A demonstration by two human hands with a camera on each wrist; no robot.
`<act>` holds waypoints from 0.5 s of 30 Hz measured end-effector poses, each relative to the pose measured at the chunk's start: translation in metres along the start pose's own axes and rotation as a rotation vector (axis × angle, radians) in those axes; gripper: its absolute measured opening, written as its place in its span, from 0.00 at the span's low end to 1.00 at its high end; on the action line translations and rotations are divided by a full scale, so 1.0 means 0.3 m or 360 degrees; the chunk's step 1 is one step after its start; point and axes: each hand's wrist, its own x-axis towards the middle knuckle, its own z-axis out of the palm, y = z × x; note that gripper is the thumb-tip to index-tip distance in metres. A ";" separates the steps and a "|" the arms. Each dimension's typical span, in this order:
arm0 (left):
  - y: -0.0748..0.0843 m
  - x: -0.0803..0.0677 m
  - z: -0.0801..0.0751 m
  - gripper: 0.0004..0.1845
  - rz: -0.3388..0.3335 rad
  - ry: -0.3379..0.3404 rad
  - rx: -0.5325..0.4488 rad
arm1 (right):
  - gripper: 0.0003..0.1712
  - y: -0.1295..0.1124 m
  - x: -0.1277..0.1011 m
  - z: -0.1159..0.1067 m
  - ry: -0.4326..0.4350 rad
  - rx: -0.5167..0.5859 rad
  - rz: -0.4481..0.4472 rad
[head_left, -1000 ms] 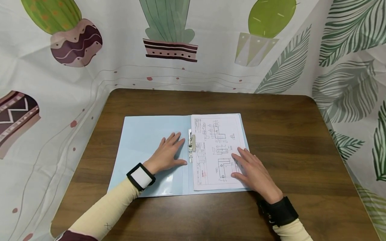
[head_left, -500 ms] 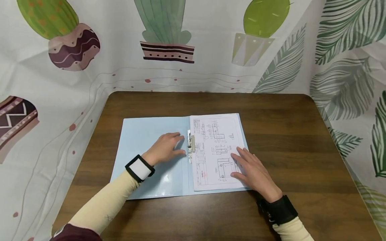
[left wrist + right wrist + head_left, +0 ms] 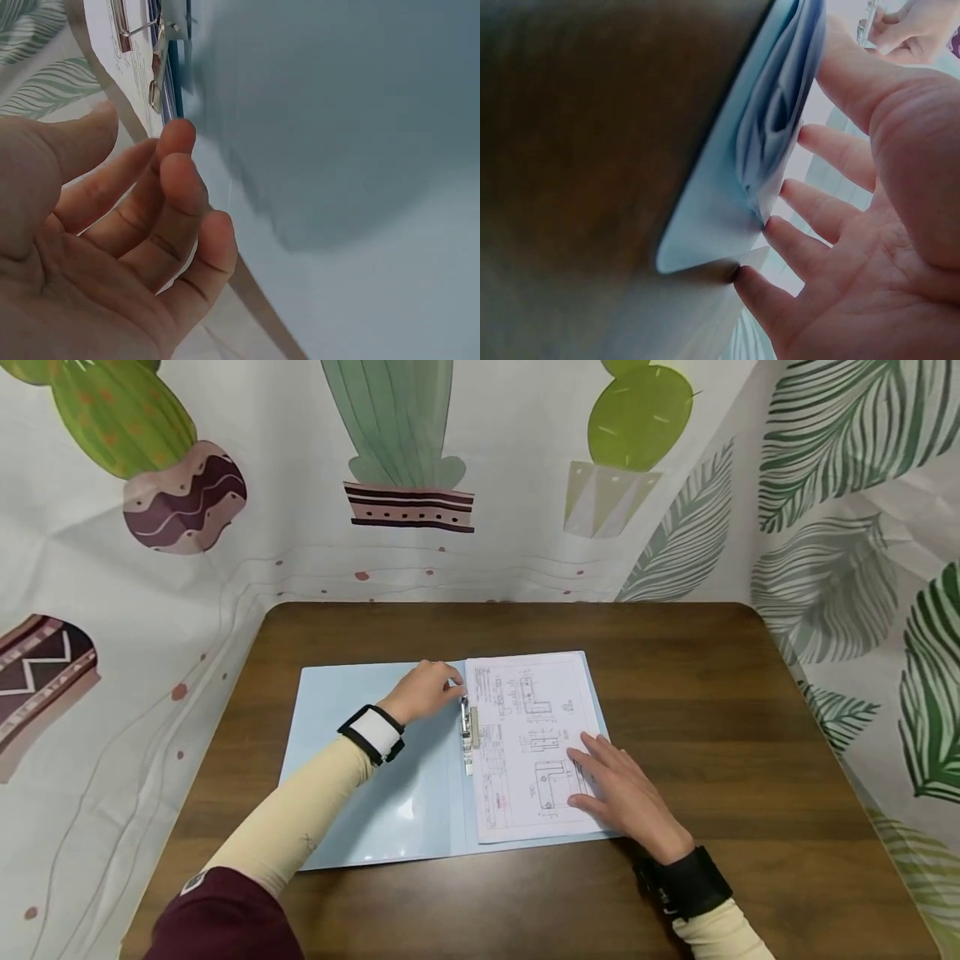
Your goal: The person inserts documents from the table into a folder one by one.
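Observation:
A light-blue folder (image 3: 360, 810) lies spread flat in the head view. On its right side is a stack of papers (image 3: 517, 718) printed with technical drawings, held at the spine by a metal clip (image 3: 471, 739). My left hand (image 3: 423, 689) is over the folder's left cover, near the top end of the clip. Its fingers (image 3: 184, 187) are loosely bent with nothing between them, in the left wrist view. My right hand (image 3: 630, 793) rests with spread fingers on the lower right of the papers. The right wrist view shows the stack's edge (image 3: 780, 112) bulging in gaps beneath that hand.
The folder lies on a brown wooden table (image 3: 697, 693) with rounded far corners. Behind and beside the table hangs a white cloth (image 3: 517, 427) printed with cacti and leaves. Both wrists wear black bands (image 3: 693, 885).
My left hand has gone from lying spread on the left cover to the clip's upper end, its fingers bending on the way. My right hand stays on the papers. The view has shifted slightly.

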 end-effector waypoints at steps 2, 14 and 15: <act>-0.001 0.010 0.012 0.11 -0.0009 -0.0007 -0.0015 | 0.44 0.000 0.000 0.004 -0.0003 -0.0007 -0.0004; 0.003 0.027 0.042 0.05 -0.0081 -0.0020 -0.0052 | 0.44 -0.002 -0.001 -0.002 -0.0023 0.0004 0.0013; 0.003 0.025 0.042 0.05 -0.0078 -0.0006 -0.0064 | 0.44 -0.003 0.000 -0.003 -0.0023 0.0006 0.0015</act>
